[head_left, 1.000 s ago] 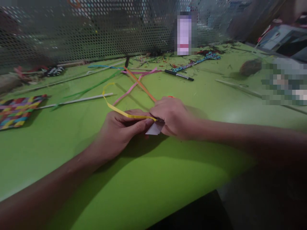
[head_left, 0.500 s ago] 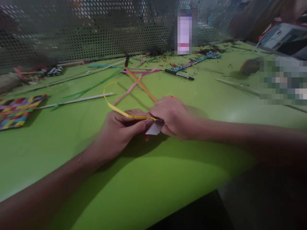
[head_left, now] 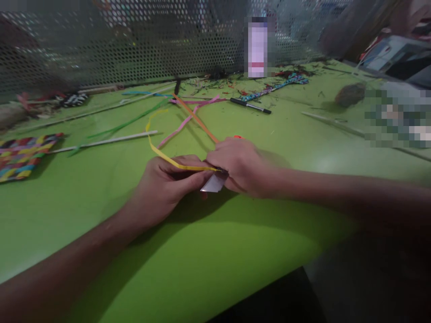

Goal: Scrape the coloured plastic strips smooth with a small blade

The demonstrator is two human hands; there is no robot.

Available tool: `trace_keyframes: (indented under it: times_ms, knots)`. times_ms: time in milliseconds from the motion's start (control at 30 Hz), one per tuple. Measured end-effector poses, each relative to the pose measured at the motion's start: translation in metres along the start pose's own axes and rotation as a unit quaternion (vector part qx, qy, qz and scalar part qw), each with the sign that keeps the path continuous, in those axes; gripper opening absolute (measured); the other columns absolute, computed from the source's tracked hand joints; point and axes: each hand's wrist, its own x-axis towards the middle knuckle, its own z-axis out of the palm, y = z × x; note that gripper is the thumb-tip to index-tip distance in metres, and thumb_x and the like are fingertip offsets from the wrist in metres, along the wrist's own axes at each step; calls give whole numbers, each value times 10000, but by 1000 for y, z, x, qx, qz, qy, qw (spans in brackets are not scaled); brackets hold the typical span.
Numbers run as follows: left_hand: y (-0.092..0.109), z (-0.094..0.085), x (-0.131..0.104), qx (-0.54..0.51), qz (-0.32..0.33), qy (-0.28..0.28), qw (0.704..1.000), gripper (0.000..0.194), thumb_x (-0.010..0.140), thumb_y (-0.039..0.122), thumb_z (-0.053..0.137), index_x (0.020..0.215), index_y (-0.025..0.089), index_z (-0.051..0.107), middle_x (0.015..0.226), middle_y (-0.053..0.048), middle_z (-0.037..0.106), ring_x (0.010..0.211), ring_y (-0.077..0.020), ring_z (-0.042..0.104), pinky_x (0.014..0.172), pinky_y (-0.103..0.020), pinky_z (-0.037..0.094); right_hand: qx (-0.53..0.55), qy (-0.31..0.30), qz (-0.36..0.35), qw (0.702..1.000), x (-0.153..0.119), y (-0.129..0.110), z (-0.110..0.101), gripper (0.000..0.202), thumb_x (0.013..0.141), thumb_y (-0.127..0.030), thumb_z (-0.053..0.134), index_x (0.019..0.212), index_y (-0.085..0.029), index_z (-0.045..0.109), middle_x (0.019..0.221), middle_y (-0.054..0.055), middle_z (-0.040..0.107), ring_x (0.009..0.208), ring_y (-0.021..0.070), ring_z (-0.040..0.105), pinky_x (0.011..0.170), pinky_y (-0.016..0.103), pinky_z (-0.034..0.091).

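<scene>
My left hand (head_left: 171, 188) is closed, with its thumb pressed on a narrow yellow strip (head_left: 188, 168) that loops up and away to the left. Below the thumb a flat white piece (head_left: 213, 183), paper-like, sticks out between the two hands. My right hand (head_left: 240, 166) is wrapped, knuckles up, against the left fingertips; a small dark thing shows at its grip, too hidden to name. Behind the right knuckles peeks a bright red-orange bit (head_left: 238, 137). An orange strip (head_left: 198, 120) runs from the table toward the right hand, crossing a pink strip (head_left: 177, 131).
On the green table (head_left: 188, 269) lie a pen (head_left: 250, 106), a colourful woven piece (head_left: 28, 157), a white stick (head_left: 111, 141), a green strip (head_left: 131, 120) and a blue patterned braid (head_left: 269, 90). Scraps line the perforated metal panel (head_left: 141, 49). A dark fuzzy clump (head_left: 350, 94) sits right.
Both hands, with the yellow strip and white piece, appear slightly lower and further left. The grip looks the same; the whole view has shifted slightly.
</scene>
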Motion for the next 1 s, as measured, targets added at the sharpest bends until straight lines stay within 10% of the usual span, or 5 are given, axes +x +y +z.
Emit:
trace_keyframes:
  times_ms: [1000]
  knots:
    - [2, 5, 1, -41, -32, 5, 999, 118, 843, 241, 740, 749, 198, 798, 693, -4, 696, 640, -123, 611, 575, -209, 512, 1, 34, -32, 999, 1, 10, 9, 145, 831, -161, 510, 693, -178, 553, 625, 2, 517, 608, 122, 383, 638, 266, 268]
